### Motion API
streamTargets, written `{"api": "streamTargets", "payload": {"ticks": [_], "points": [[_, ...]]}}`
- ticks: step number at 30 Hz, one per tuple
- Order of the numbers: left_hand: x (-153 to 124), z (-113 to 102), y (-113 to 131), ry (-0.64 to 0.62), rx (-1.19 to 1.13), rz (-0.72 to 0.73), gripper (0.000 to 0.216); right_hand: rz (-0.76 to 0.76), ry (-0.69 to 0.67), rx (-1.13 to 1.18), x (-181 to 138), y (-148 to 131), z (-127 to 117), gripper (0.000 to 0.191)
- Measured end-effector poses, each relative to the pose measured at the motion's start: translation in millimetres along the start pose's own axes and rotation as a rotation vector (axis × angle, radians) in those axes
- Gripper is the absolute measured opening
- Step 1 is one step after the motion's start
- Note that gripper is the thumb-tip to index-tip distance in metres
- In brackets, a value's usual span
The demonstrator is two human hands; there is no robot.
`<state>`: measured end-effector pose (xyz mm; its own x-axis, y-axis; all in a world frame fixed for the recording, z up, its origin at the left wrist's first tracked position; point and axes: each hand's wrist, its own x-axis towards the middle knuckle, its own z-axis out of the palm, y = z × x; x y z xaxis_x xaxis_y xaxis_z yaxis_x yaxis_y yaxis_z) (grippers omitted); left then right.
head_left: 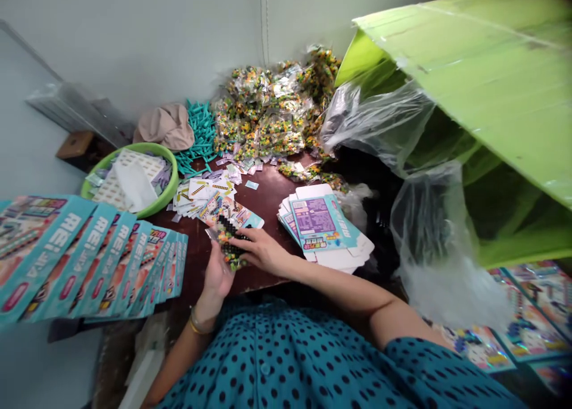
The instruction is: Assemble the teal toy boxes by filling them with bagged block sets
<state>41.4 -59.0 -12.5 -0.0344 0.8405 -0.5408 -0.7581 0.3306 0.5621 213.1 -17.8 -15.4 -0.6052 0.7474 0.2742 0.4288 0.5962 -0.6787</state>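
Cropped shirt [263, 355], packet [226, 233] partly under fingers [245, 243]

A crumpled beige cloth [164, 127] sits near the surface's [270, 189] far left corner. Clear plastic [424, 218] hangs from a lime-green container [482, 69] beyond the right edge. A pale wall [156, 34] rises behind.

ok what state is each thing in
clear packet of black and coloured pieces: in left hand, right hand touching it
teal printed cardboard boxes: overlapping
flat teal cartons: stacked unevenly
round green plastic basket: filled
clear bags of multicoloured pieces: filled, heaped
beige cloth: crumpled
turquoise plastic sticks: loosely heaped
big lime-green container: tilted
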Motion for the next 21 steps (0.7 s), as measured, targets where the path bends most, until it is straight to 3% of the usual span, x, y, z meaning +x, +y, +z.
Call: {"api": "streamTargets", "payload": {"ticks": [4,7,9,12,15,18,21], "points": [[-2,-1,-7,0.065,-0.006,-0.003,0.033,0.191,0.274,0.312,0,10,-13,0.041],[-1,-3,-10,0.006,-0.038,0.023,0.038,0.259,0.457,0.275,1,7,-4,0.043],[-1,-6,-10,-0.058,-0.065,0.046,0.047,0.179,0.363,0.143,-3,-7,15,0.044],[-5,-13,-9,-0.051,-0.086,0.046,0.053,0.033,0.115,0.009,-15,-29,49,0.047],[-6,-26,-6,-0.043,-0.090,-0.008,0.041,-0.015,0.069,0.003,-24,-29,71,0.044],[-4,-39,-5,-0.072,-0.115,-0.051,0.039,-0.058,0.099,0.032,-26,-19,71,0.031],[-3,-52,-1,-0.104,-0.115,-0.126,0.048,-0.182,0.029,0.026,-26,-14,61,0.025]]}}
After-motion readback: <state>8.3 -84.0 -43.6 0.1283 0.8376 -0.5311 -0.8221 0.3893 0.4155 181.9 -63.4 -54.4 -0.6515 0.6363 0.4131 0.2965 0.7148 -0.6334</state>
